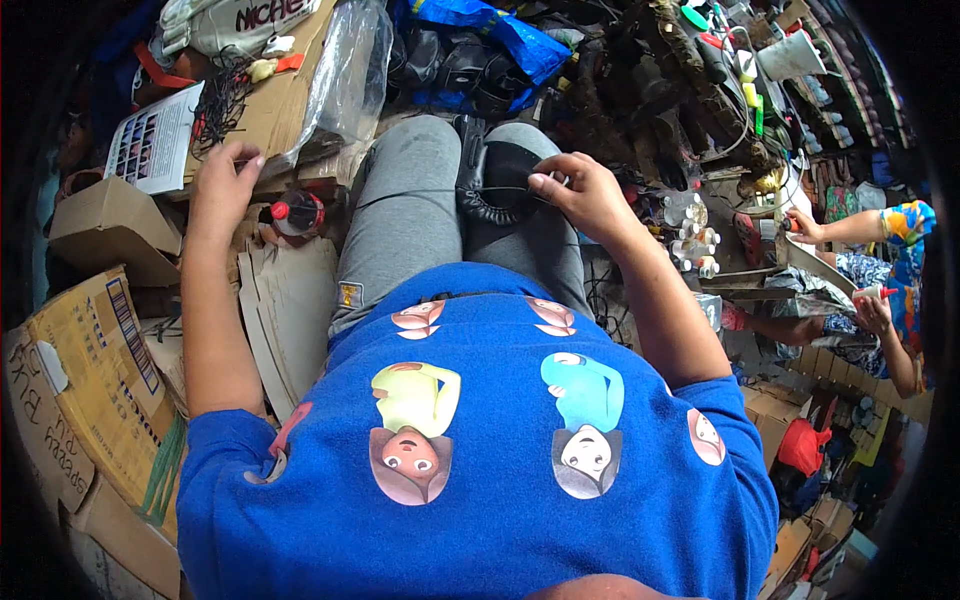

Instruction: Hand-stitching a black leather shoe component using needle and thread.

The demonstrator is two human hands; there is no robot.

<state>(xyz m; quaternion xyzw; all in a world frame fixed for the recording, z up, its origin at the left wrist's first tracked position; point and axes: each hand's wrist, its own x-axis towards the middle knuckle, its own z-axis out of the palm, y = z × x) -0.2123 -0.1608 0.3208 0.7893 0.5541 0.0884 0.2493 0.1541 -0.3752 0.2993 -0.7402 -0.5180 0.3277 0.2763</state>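
A black shoe-like piece [512, 165] with a ridged, curled edge lies across my thighs, mostly over the right one. Just to its right, my right hand [582, 192] pinches a thin dark thread [430, 189] between thumb and forefinger. That thread stretches leftward over my grey trousers [405, 220]; its far end is lost to sight. My left hand [230, 178] is raised at the left, above the cardboard, with its fingers curled and thumb near the forefinger. Whatever it may pinch is too small to make out.
A dark soda bottle [298, 213] with a red cap stands below my left hand. Cardboard boxes [115, 230] and a printed sheet [152, 138] lie at left. Small clear bottles [692, 235] stand at right. Another person's hand [873, 310] holds a white, red-tipped bottle.
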